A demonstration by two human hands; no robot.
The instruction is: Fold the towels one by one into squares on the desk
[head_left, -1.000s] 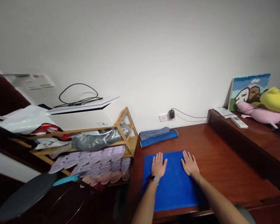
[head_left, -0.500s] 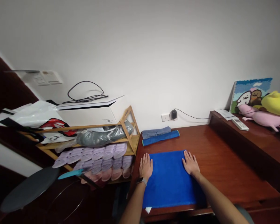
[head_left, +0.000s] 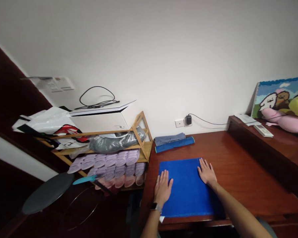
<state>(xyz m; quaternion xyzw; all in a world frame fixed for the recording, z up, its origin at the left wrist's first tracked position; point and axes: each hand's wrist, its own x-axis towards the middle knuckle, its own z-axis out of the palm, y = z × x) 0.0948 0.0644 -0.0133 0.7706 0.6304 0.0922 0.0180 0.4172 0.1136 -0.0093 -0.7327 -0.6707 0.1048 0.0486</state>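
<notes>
A bright blue towel lies spread flat on the reddish-brown wooden desk, its near edge along the desk's front. My left hand, with a watch on the wrist, rests flat on the towel's left edge, fingers extended. At the far right corner, my right hand lies flat with its fingers spread, touching the towel's edge. A small white tag shows at the near left corner, partly behind my left wrist. Neither hand grips anything.
Behind the towel lie a rolled blue cloth and a grey-blue cloth. Left of the desk stands a wooden rack with several slippers and a white box. A raised ledge on the right holds a remote and a pink plush toy.
My left hand has slid nearer along the towel's left edge and slightly inward onto the cloth. My right hand stays at the far right corner. The view has shifted a little left.
</notes>
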